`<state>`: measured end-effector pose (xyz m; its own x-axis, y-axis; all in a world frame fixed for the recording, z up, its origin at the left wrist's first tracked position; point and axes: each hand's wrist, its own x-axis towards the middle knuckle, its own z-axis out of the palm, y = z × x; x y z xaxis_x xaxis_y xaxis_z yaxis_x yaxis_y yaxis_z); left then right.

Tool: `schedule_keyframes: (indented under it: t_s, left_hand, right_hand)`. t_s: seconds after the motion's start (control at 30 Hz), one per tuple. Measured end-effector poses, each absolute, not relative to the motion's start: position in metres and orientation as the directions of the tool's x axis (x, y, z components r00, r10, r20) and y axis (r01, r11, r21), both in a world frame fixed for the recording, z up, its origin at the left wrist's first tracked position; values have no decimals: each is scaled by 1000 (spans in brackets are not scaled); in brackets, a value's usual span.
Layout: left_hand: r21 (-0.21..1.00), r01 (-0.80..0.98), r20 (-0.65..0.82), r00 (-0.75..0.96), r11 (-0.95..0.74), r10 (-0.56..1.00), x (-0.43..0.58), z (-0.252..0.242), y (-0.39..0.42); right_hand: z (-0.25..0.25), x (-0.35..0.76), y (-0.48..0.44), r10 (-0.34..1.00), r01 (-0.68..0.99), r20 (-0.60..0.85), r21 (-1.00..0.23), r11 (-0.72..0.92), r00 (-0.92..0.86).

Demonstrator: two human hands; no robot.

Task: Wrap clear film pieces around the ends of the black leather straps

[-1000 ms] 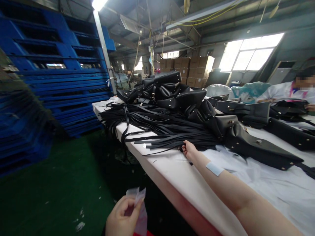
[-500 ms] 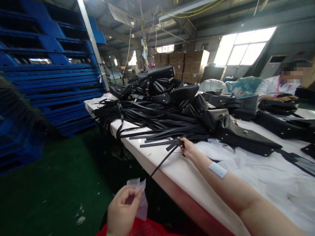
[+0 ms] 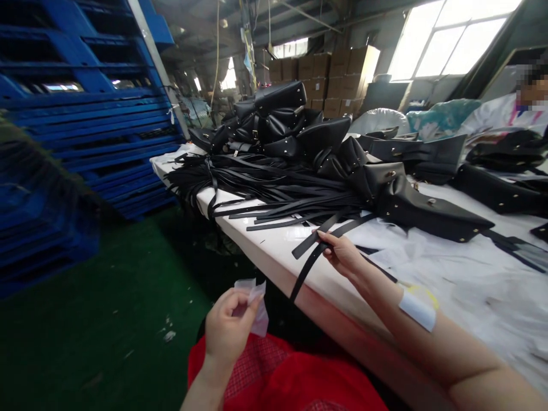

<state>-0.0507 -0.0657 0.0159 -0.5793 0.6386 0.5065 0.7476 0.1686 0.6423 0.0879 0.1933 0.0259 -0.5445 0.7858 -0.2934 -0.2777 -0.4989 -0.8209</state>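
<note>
My left hand (image 3: 231, 319) pinches a thin, translucent white sheet (image 3: 260, 319) in front of my red clothing, off the table's edge. Over the table's near edge, my right hand (image 3: 340, 251) is closed on black straps (image 3: 308, 268); one strap end hangs past the edge and another points left. Beyond that hand lies a thick bundle of black straps (image 3: 274, 188), tied near its left end. Black bags (image 3: 432, 211) with small metal studs lie just behind and right of my right hand. A pale patch (image 3: 417, 308) sticks to my right forearm.
More black bags (image 3: 278, 125) are heaped at the back of the white table (image 3: 257, 251). White wrapping sheets (image 3: 462, 279) cover its right part. Blue pallets (image 3: 107, 137) stand stacked at left, cartons (image 3: 317, 74) behind. A co-worker (image 3: 500, 114) is at the far right.
My right hand has drawn the straps toward me and to the right, with more of their length pulled out. The left hand still pinches the sheet. My view has tilted down.
</note>
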Motion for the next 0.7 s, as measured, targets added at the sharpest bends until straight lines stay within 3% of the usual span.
schedule_keyframes:
  t_s: [0.53,0.7]
  left_hand:
    - [681,710,386,-557,180,735,-12,42,-55]
    - [781,610,291,-547,136,785,-7,42,-55]
  right_hand:
    - [34,130,165,752,-208,-165,-904,-374,-638]
    - [32,131,170,744,-201,-58,-946,-254,-666]
